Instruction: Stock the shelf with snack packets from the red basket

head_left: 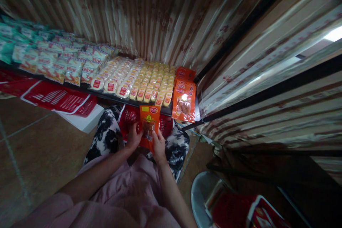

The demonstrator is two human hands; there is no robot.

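Between my two hands is an orange snack packet [150, 115] with a clear window showing brown sticks inside. My left hand [134, 136] grips its left edge, and my right hand [159, 146] pinches its lower right side. The packet is held above my lap, just in front of the shelf edge. Similar orange packets [184, 94] lie overlapped in a stack at the right end of the black shelf [107, 95]. Beside that stack are rows of yellow wrapped snacks [153, 83]. A red basket [127, 115] sits partly hidden behind the held packet.
White wrapped snacks [117, 76] and green packets [16, 41] fill the shelf's left part. Another red basket [61, 98] and a white box [82, 123] are below. A striped curtain [139, 14] hangs behind. At lower right stands a grey round stool [199, 188] with red items.
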